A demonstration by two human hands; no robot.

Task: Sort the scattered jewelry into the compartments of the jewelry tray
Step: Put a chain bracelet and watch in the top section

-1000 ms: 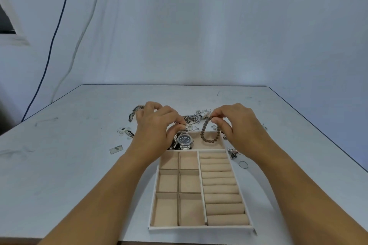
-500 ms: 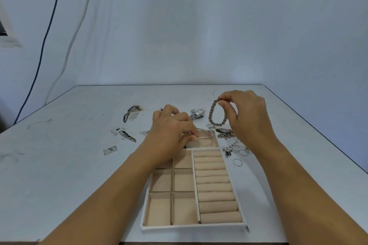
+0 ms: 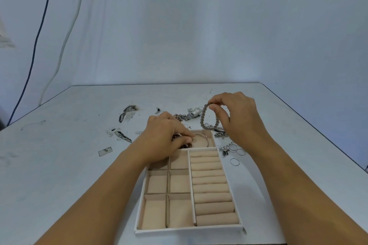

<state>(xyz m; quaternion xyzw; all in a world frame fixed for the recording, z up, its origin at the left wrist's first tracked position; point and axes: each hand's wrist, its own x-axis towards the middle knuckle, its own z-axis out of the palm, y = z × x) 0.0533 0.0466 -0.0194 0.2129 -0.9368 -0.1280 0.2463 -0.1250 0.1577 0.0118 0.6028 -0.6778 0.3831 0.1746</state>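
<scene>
The tray (image 3: 189, 231) is sitting on the counter (image 3: 69, 165), its long side running away from the person. Its wide far compartment is holding a thin bangle (image 3: 205, 137) lying flat and, at the left, some dark beads (image 3: 186, 146) partly hidden under the left hand (image 3: 165, 139). The square compartments on the tray's left side are showing only bare beige lining where they are in view, and so are the padded rolls (image 3: 211, 181) along its right side. The left hand is reaching into the far compartment, its fingers curling down and pinching the bangle at its left end. The right hand (image 3: 237, 117) is hovering beyond the tray's far right corner. Its thumb and forefinger are pinching a grey bracelet (image 3: 204, 117) by the top, so the loop is hanging above the counter, outside the tray. Several rings (image 3: 235, 161) are lying on the counter just beside the tray's right wall. A watch (image 3: 196, 111) and tangled chains (image 3: 220, 135) are lying past its far edge, and two dark patterned pieces (image 3: 123, 136) are lying well off to the left.
</scene>
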